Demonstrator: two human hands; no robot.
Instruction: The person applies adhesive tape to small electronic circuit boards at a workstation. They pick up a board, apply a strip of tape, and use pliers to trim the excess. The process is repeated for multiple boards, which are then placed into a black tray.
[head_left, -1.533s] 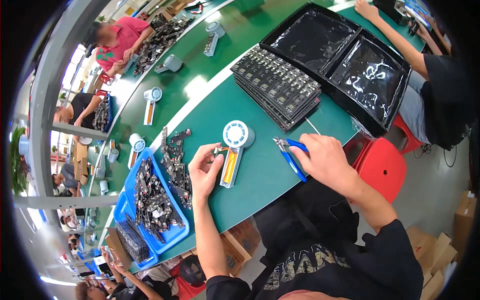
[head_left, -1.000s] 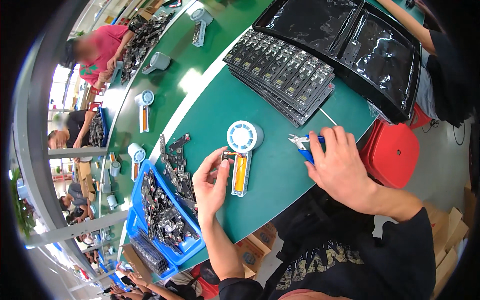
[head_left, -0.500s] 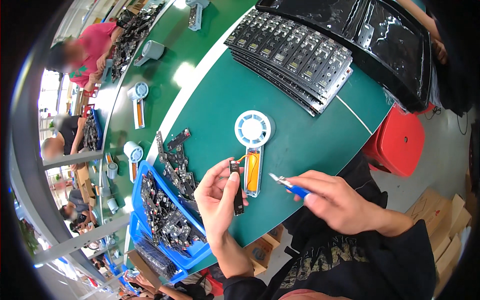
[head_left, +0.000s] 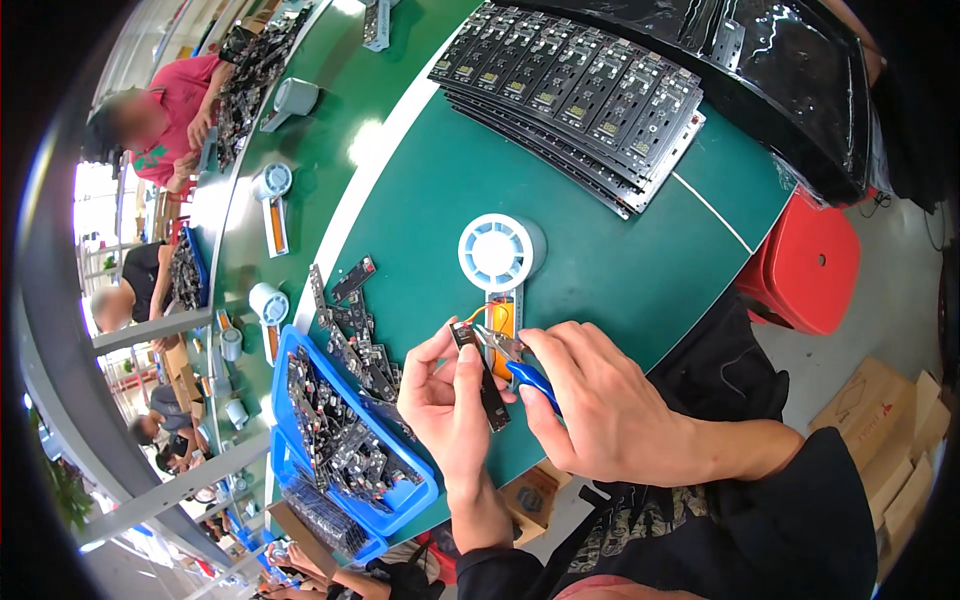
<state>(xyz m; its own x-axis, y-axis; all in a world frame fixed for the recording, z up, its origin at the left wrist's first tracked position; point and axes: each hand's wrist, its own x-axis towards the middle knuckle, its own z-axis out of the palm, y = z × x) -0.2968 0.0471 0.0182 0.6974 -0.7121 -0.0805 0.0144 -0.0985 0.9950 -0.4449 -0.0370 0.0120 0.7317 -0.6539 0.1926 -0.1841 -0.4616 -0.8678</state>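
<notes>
Between the fingers and thumb of my left hand (head_left: 447, 408) is a narrow black circuit board (head_left: 486, 385). Thin red and yellow wires join its upper end to a small light-blue handheld fan (head_left: 498, 252), which lies on the green table with its handle toward me. An orange battery (head_left: 503, 328) shows in the open handle, partly covered by my hands. My right hand (head_left: 600, 405) grips blue-handled pliers or cutters (head_left: 533, 383). Their metal jaws are at the board's upper end, by the wires; whether they touch is too small to tell.
A blue bin (head_left: 412, 500) full of small boards stands left, with loose boards (head_left: 350, 330) beside it. Stacked board panels (head_left: 570, 90) lie at the back, near a black tray (head_left: 800, 110). More fans (head_left: 270, 300) rest on the left bench. A red stool (head_left: 815, 265) stands right.
My right hand has brought the blue-handled tool leftward to the board's wired end. My left hand still holds the board, now tilted a little more. The view has shifted slightly.
</notes>
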